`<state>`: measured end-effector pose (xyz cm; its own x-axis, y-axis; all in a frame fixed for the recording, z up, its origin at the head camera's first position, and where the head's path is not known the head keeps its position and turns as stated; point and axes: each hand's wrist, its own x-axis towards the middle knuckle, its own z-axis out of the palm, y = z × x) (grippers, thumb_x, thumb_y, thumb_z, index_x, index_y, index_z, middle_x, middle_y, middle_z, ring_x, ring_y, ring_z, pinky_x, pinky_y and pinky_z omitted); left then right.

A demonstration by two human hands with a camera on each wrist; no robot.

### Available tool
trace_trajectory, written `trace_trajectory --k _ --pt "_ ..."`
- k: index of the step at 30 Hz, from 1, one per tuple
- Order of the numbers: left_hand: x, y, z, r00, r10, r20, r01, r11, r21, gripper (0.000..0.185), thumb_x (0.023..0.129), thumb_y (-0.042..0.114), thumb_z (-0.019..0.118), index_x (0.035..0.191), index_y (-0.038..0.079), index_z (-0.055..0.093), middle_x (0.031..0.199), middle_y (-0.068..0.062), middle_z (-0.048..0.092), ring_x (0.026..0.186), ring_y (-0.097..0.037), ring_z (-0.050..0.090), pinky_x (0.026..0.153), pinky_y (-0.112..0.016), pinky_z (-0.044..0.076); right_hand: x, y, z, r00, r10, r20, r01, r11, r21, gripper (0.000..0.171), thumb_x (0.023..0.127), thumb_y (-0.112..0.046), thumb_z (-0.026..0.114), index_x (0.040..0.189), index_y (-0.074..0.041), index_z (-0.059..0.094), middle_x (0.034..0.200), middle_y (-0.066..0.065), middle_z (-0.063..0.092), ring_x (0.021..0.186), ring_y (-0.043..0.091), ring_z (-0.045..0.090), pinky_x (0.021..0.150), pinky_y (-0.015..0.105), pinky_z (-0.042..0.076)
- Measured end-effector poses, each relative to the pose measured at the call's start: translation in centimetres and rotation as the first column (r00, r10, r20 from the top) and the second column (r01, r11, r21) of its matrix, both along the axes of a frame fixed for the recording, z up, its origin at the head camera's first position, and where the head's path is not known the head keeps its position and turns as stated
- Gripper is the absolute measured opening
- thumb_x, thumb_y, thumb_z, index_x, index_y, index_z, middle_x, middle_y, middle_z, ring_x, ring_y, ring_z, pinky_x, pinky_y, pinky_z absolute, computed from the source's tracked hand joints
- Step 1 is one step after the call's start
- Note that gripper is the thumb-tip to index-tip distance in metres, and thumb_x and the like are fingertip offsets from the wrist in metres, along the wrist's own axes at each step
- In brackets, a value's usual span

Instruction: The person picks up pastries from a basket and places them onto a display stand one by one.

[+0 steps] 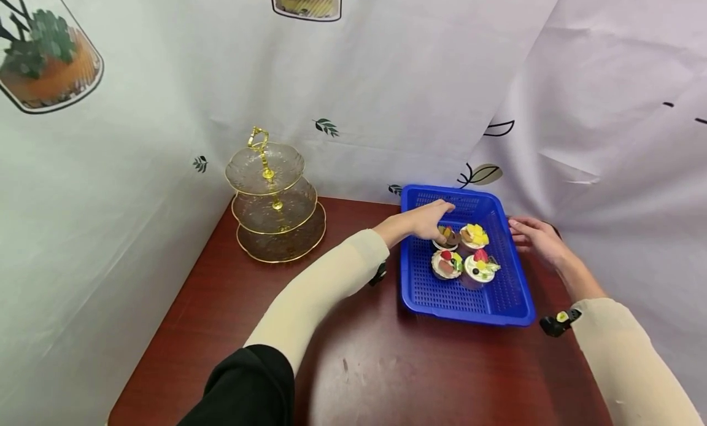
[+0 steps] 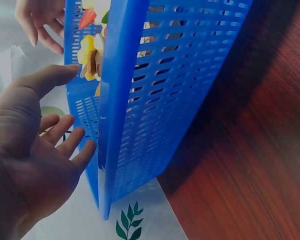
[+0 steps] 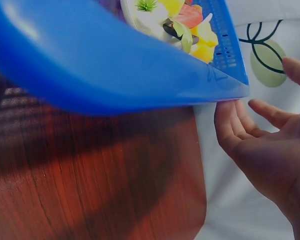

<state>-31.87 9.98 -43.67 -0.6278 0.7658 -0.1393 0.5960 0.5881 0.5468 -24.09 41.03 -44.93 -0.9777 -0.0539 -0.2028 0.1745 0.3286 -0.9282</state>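
A blue plastic basket [image 1: 407, 291] holds several toy cupcakes. My left hand [image 1: 429, 220] reaches over its left rim in the head view, thumb and fingers spread apart above the brown-topped cupcake [image 1: 452, 238], which it partly hides. Beside that one is a cupcake with yellow cubes on top [image 1: 475, 236]. Nearer to me sit a cream cupcake with a red berry [image 1: 445, 266] and a white-topped one with strawberry [image 1: 479, 270]. At the basket's right side is my right hand [image 1: 537, 236]; in the right wrist view its fingertips [image 3: 226, 107] touch beneath the rim, thumb apart.
A three-tier cake stand [image 1: 276, 214] of clear plates with gold rims stands at the table's back left. The dark red wooden table [image 1: 353, 364] meets a white patterned cloth [image 1: 375, 107] behind the basket and along both sides.
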Motion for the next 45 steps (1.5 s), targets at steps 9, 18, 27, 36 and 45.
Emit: trace_trajectory --k 9,18,27,36,45 --pt "-0.3 1.1 -0.7 1.0 0.002 0.015 -0.001 0.999 -0.052 0.082 0.098 0.018 0.077 0.166 0.012 0.03 0.161 -0.003 0.04 0.147 -0.014 0.04 0.115 -0.024 0.037 0.1 0.1 -1.3 0.999 -0.006 0.051 0.0 0.992 0.124 0.06 0.112 -0.027 0.055 0.155 0.011 0.035 0.107 -0.006 0.068 0.091 0.007 0.069 0.081 0.029 0.061" --pt "-0.3 1.3 -1.8 0.996 0.06 0.072 -0.053 0.994 -0.09 0.078 0.099 0.016 0.075 0.165 0.01 0.033 0.161 -0.002 0.042 0.145 -0.014 0.043 0.11 -0.024 0.041 0.3 0.5 -1.7 0.997 0.01 0.074 -0.008 1.0 -0.02 0.059 0.111 -0.019 0.057 0.154 0.011 0.031 0.102 -0.011 0.071 0.09 0.01 0.07 0.08 0.029 0.062" --pt "-0.3 1.6 -2.2 0.995 0.069 0.072 -0.058 0.988 -0.144 0.077 0.098 0.013 0.075 0.164 0.011 0.035 0.16 -0.003 0.042 0.141 -0.013 0.045 0.108 -0.024 0.043 0.5 0.6 -1.9 0.997 0.002 0.079 0.003 0.998 -0.062 0.048 0.11 -0.021 0.059 0.148 0.004 0.041 0.105 -0.009 0.071 0.092 0.011 0.071 0.08 0.031 0.062" --pt "0.1 2.0 -3.1 0.999 0.045 -0.014 -0.047 0.985 -0.164 0.077 0.096 0.017 0.079 0.161 0.007 0.039 0.157 -0.007 0.045 0.14 -0.015 0.048 0.112 -0.023 0.04 0.7 0.9 -2.6 0.996 0.009 0.087 0.015 0.963 -0.268 0.038 0.109 -0.014 0.06 0.142 -0.002 0.045 0.106 -0.002 0.075 0.09 0.016 0.074 0.076 0.033 0.063" --pt "0.1 2.4 -3.3 0.996 0.057 -0.072 -0.072 0.971 -0.228 0.076 0.098 0.022 0.078 0.161 0.011 0.039 0.16 -0.007 0.042 0.143 -0.016 0.046 0.113 -0.026 0.04 0.5 1.1 -2.7 0.997 0.014 0.074 0.006 0.965 -0.262 0.041 0.11 -0.013 0.057 0.146 0.001 0.041 0.107 -0.002 0.075 0.09 0.016 0.075 0.075 0.033 0.063"
